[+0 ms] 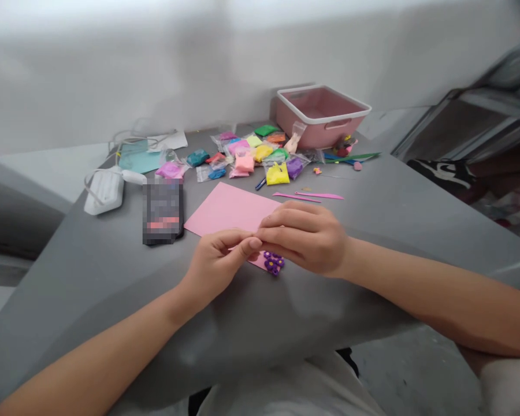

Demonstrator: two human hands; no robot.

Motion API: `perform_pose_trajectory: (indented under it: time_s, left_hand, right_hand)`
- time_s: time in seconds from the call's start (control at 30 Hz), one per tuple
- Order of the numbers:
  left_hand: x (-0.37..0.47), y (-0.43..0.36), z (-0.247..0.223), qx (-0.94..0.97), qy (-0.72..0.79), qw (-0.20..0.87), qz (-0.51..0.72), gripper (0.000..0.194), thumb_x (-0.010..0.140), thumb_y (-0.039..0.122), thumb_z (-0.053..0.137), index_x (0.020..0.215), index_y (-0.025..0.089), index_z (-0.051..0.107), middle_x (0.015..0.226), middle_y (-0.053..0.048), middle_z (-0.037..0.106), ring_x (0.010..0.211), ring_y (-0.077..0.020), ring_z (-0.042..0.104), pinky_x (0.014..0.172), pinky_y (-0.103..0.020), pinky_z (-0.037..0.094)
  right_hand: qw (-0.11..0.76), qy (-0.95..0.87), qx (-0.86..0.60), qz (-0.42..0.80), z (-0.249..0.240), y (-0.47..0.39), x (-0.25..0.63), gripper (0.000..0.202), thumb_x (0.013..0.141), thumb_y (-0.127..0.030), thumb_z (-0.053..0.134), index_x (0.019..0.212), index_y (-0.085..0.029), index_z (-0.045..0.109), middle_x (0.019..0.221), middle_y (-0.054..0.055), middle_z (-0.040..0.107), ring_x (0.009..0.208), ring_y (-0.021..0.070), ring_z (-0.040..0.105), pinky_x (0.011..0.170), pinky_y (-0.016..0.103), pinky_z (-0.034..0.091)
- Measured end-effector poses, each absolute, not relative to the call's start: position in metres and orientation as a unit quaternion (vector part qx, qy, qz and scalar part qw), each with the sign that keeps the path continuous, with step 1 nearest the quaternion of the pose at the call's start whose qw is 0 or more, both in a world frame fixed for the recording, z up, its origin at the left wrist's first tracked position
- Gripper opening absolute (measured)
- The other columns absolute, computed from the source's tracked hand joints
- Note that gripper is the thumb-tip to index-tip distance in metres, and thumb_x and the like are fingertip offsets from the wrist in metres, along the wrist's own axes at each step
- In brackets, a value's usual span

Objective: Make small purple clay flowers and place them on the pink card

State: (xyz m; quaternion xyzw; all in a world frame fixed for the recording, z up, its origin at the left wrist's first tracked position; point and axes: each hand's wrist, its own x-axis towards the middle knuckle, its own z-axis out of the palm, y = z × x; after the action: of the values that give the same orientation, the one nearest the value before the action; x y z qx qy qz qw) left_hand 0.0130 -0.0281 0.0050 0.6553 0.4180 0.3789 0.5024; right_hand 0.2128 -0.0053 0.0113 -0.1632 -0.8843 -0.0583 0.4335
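My left hand and my right hand meet fingertip to fingertip over a pink sheet on the grey table. Both are closed in a pinch, and whatever lies between the fingers is hidden or too small to name. Just below my right fingers, a cluster of small purple clay flowers with yellow centres rests by the sheet's near corner. Beyond my right hand lie two thin pink modelling tools.
Several bags of coloured clay spread across the back. Behind them stands a pink basket with a white rim. A phone lies left of the sheet, near a white power strip with cables.
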Motion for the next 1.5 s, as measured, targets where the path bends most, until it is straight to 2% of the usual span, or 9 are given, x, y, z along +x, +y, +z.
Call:
perform_pose_trajectory:
  time_s: [0.17,0.3,0.63,0.83,1.03,1.23,1.33,1.4,1.5]
  left_hand:
    - [0.014,-0.027,0.008,0.669,0.424,0.463,0.397,0.037,0.088,0.049,0.062,0.07,0.017,0.067,0.066,-0.002,0.065,0.064,-0.0138,0.06,0.064,-0.025,0.051]
    - [0.014,-0.026,0.011,0.647,0.435,0.485,0.396,0.034,0.085,0.05,0.065,0.076,0.018,0.07,0.076,-0.003,0.07,0.065,-0.0139,0.062,0.062,-0.025,0.053]
    - [0.009,-0.023,0.004,0.513,0.418,0.619,0.424,0.027,0.082,0.042,0.074,0.096,0.019,0.076,0.101,-0.006,0.076,0.088,-0.0163,0.068,0.077,-0.027,0.059]
    - [0.012,-0.029,0.003,0.485,0.321,0.719,0.38,0.045,0.087,0.058,0.06,0.102,0.019,0.075,0.104,-0.009,0.075,0.097,-0.0223,0.069,0.089,-0.037,0.056]
    - [0.011,-0.032,0.003,0.486,0.302,0.735,0.364,0.035,0.087,0.055,0.063,0.097,0.024,0.077,0.101,-0.004,0.076,0.097,-0.0191,0.069,0.093,-0.033,0.053]
    - [0.015,-0.034,0.003,0.514,0.339,0.695,0.371,0.027,0.087,0.044,0.068,0.098,0.021,0.077,0.1,-0.005,0.076,0.098,-0.02,0.068,0.094,-0.034,0.053]
    - [0.015,-0.032,0.008,0.542,0.372,0.651,0.38,0.028,0.087,0.045,0.066,0.098,0.02,0.074,0.097,-0.005,0.075,0.089,-0.0179,0.068,0.084,-0.031,0.055]
    - [0.006,-0.025,0.018,0.615,0.415,0.565,0.362,0.029,0.088,0.046,0.063,0.095,0.019,0.072,0.094,-0.005,0.073,0.079,-0.0163,0.066,0.074,-0.029,0.055]
    - [-0.029,-0.002,0.041,0.771,0.477,0.278,0.319,0.028,0.083,0.045,0.068,0.095,0.02,0.071,0.094,-0.005,0.071,0.08,-0.018,0.063,0.074,-0.029,0.05]
  right_hand:
    - [0.424,-0.884,-0.195,-0.034,0.013,-0.007,0.211,0.018,0.097,-0.023,0.052,0.093,-0.02,0.069,0.086,0.006,0.071,0.079,0.0144,0.066,0.072,0.026,0.054]
    - [0.415,-0.884,-0.212,0.027,0.011,-0.005,0.212,0.022,0.099,-0.021,0.047,0.092,-0.018,0.067,0.085,0.007,0.069,0.078,0.0143,0.066,0.069,0.025,0.054]
    - [0.487,-0.837,-0.248,0.036,0.012,0.003,0.217,0.019,0.098,-0.019,0.049,0.101,-0.02,0.067,0.089,0.006,0.069,0.082,0.0142,0.066,0.077,0.026,0.054]
    - [0.441,-0.883,-0.159,-0.034,0.005,0.009,0.215,0.027,0.095,-0.037,0.058,0.11,-0.015,0.062,0.102,0.012,0.068,0.093,0.0187,0.065,0.085,0.034,0.055]
    - [0.451,-0.881,-0.136,-0.038,0.004,0.005,0.214,0.013,0.09,-0.022,0.065,0.101,-0.016,0.063,0.089,0.007,0.068,0.082,0.0142,0.064,0.078,0.027,0.055]
    - [0.48,-0.862,-0.156,0.046,0.01,0.0,0.215,0.006,0.094,-0.015,0.057,0.098,-0.015,0.062,0.084,0.007,0.067,0.076,0.0133,0.062,0.07,0.024,0.054]
    - [0.482,-0.856,-0.174,0.067,0.01,0.0,0.215,0.007,0.094,-0.012,0.055,0.094,-0.016,0.061,0.081,0.005,0.066,0.073,0.0119,0.061,0.068,0.022,0.052]
    - [0.49,-0.848,-0.185,0.073,0.01,0.0,0.215,0.006,0.094,-0.013,0.056,0.092,-0.017,0.06,0.079,0.003,0.066,0.072,0.0111,0.061,0.067,0.022,0.051]
    - [0.491,-0.842,-0.201,0.099,0.009,0.001,0.215,0.004,0.095,-0.019,0.055,0.095,-0.017,0.059,0.08,0.003,0.065,0.074,0.0118,0.061,0.07,0.024,0.051]
